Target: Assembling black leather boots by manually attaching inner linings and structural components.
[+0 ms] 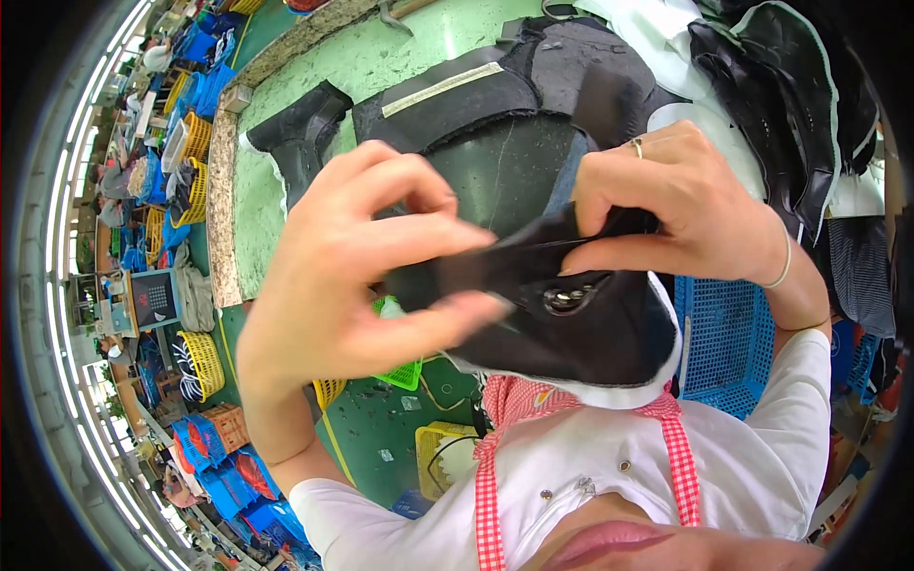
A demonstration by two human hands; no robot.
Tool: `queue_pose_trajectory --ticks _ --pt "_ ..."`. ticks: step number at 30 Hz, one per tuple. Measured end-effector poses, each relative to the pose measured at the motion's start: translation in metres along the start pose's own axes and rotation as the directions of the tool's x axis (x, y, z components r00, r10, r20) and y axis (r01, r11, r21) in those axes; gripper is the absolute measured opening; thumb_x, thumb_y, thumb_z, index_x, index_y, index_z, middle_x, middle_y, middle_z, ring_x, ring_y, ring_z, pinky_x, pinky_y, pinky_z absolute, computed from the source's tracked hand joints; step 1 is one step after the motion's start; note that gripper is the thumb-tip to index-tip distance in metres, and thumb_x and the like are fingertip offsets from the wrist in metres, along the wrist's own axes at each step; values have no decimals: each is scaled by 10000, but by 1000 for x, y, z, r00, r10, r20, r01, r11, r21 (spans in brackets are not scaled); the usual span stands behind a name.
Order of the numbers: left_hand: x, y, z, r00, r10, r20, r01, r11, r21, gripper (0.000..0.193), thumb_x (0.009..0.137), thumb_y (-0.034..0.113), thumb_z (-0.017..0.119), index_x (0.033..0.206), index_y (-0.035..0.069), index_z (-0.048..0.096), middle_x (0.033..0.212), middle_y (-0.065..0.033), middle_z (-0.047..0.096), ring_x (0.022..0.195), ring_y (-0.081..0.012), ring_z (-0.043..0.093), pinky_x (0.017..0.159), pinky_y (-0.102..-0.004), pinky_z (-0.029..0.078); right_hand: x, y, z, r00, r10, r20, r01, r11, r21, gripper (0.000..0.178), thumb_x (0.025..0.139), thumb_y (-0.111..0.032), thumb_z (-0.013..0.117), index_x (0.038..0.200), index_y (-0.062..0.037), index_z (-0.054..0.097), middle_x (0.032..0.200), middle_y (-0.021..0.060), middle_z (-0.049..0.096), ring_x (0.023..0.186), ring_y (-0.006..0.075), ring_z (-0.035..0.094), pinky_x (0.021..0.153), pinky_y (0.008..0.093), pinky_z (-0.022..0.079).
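Note:
A black leather shoe upper (pixel 590 347) with a white lining edge is held up in front of my chest. A shiny metal ornament (pixel 568 299) sits on its dark face. My right hand (pixel 666 205) pinches the folded top edge of the upper between thumb and fingers. My left hand (pixel 357 266) is blurred by motion at the upper's left side. Its thumb and index finger are apart, with the black edge between and behind them. Whether those fingertips touch the leather is hard to make out.
Beyond my hands stands a green-topped table (pixel 428 43) with a stone-like rim (pixel 222 190). Dark cut pieces (pixel 447 95) lie on it, and more black uppers (pixel 762 114) are heaped at the right. A blue plastic crate (pixel 728 343) is beside me on the right; yellow baskets (pixel 202 366) stand leftward.

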State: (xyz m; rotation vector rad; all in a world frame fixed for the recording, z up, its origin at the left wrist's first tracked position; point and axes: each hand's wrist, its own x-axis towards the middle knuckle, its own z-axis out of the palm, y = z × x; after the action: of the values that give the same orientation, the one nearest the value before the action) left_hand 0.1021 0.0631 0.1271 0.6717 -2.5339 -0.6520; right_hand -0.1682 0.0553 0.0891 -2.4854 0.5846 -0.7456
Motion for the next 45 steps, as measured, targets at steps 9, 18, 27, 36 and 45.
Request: queue_pose_trajectory --ticks 9,18,27,36,45 --pt "-5 8 13 958 -261 119 283 928 -242 189 719 82 814 881 12 744 625 -65 593 514 -143 525 458 -283 344 -9 6 -24 986 67 154 -82 992 96 242 743 -132 789 796 -41 571 699 89 587 614 294 581 553 356 427" --pt "-10 2 7 943 -258 209 326 841 -432 255 760 49 788 1010 33 746 775 -90 699 663 -163 654 578 -269 472 -16 3 -10 990 76 -120 -55 985 166 321 746 -151 811 727 -66 502 616 31 498 504 223 476 475 305 363" --pt "6 13 36 992 -114 -62 112 993 -28 178 694 87 818 826 13 724 623 -34 555 536 -173 496 474 -290 354 -13 -4 -12 988 126 -94 -113 984 135 284 699 -54 848 759 -46 571 868 143 699 669 160 684 578 234 504" --pt "0 7 31 993 -86 -85 69 981 -181 186 662 34 826 823 -3 740 626 -41 616 522 -133 510 460 -267 347 -26 15 -14 971 217 -100 -108 772 626 246 748 -2 817 764 -23 573 977 134 702 883 113 647 791 261 541" --pt "1 11 34 984 -151 -97 135 978 -158 304 697 34 816 986 -7 731 613 -85 587 504 -183 554 460 -285 393 -24 7 -9 929 309 -204 -141 803 579 249 728 29 811 699 -2 566 872 84 705 797 95 649 754 247 545"
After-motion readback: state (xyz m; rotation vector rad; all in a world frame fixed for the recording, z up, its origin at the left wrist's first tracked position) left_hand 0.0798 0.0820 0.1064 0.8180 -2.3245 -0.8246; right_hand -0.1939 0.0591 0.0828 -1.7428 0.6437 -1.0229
